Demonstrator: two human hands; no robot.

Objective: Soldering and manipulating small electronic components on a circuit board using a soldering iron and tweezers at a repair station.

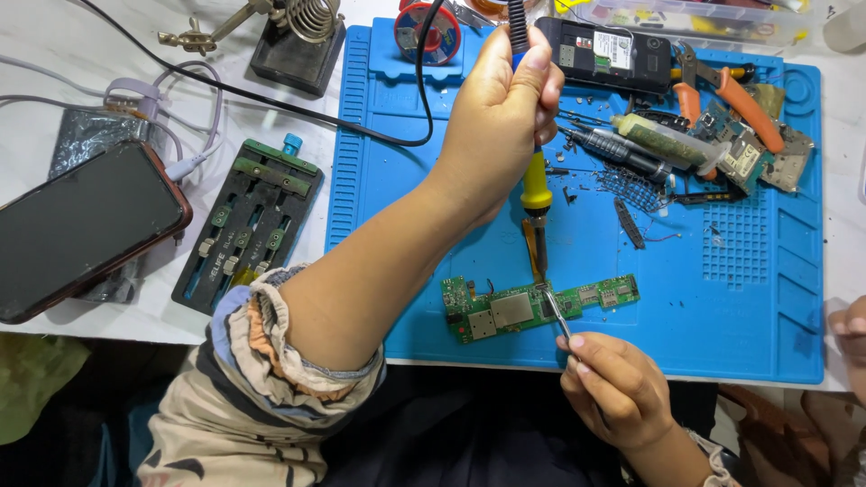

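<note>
A green circuit board (538, 305) lies flat on the near part of a blue work mat (767, 307), close to the mat's front edge. The tip of a soldering iron (536, 194) with a yellow collar comes down onto the board's middle, and the points of a pair of metal tweezers (558, 316) meet the board at the same spot. The left hand (499, 117) is above the board, fingers wrapped tight around the iron's handle, its black cord looping away toward the mat's far left. The right hand (616, 388) sits just in front of the board, off the mat's near edge, fingers pinched together on the tweezers.

Toward the mat's far right lie orange-handled pliers (732, 90), a dark phone body (613, 54) and loose board scraps. Left of the mat rest a black board-holding jig (248, 225), a phone with a dark screen (81, 225) and, farther back, a soldering iron stand (298, 41).
</note>
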